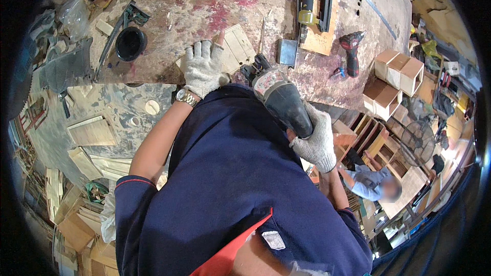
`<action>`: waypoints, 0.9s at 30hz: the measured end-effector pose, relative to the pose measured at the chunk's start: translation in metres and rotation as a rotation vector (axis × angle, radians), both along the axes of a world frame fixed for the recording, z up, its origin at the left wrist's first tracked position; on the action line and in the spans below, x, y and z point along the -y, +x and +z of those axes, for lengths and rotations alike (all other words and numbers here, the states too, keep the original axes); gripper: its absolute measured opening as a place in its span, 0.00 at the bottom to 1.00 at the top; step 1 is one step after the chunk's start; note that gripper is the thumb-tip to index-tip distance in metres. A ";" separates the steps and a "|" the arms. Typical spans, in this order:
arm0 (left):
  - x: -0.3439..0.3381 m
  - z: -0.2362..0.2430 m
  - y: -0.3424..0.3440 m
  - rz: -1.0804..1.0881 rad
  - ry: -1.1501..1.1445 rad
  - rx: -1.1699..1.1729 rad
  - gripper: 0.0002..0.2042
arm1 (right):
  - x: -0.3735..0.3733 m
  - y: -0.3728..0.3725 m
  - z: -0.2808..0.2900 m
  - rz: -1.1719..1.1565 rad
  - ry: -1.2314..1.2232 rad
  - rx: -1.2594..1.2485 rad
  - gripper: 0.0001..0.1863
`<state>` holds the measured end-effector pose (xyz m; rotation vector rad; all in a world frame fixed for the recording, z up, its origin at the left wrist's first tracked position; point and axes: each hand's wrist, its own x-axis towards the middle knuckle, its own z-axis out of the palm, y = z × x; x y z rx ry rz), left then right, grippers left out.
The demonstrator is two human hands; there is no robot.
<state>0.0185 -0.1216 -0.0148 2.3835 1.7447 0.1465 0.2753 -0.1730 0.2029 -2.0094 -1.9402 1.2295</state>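
The left hand (203, 67), in a knit work glove, lies flat with the fingers spread on a small panel (236, 47) of light wood slats, near the front edge of the bench (204, 0). A watch (186, 96) sits on this wrist. The right hand (316, 140), also gloved, is closed around the black body of a power tool (280, 98). The front end of the tool points to the panel, just beside the left hand; whether it touches the wood, one cannot tell.

Farther back on the bench are a yellow nail gun (310, 0) on a board, a red drill (352, 51) and a black round cup (130, 42). Open wood boxes (395, 74) stand at the right end of the bench. Another person (376, 184) is lower at the right, among more wood boxes.
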 end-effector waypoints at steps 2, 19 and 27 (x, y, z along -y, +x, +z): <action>0.000 -0.001 0.001 0.000 -0.036 -0.038 0.58 | 0.003 -0.002 -0.001 0.035 0.089 0.069 0.25; -0.004 0.007 0.000 -0.001 -0.025 0.019 0.64 | 0.006 -0.024 -0.011 -0.199 -0.035 0.029 0.27; -0.006 0.010 0.001 -0.015 -0.098 -0.071 0.63 | -0.006 -0.037 -0.005 -0.119 0.019 -0.010 0.21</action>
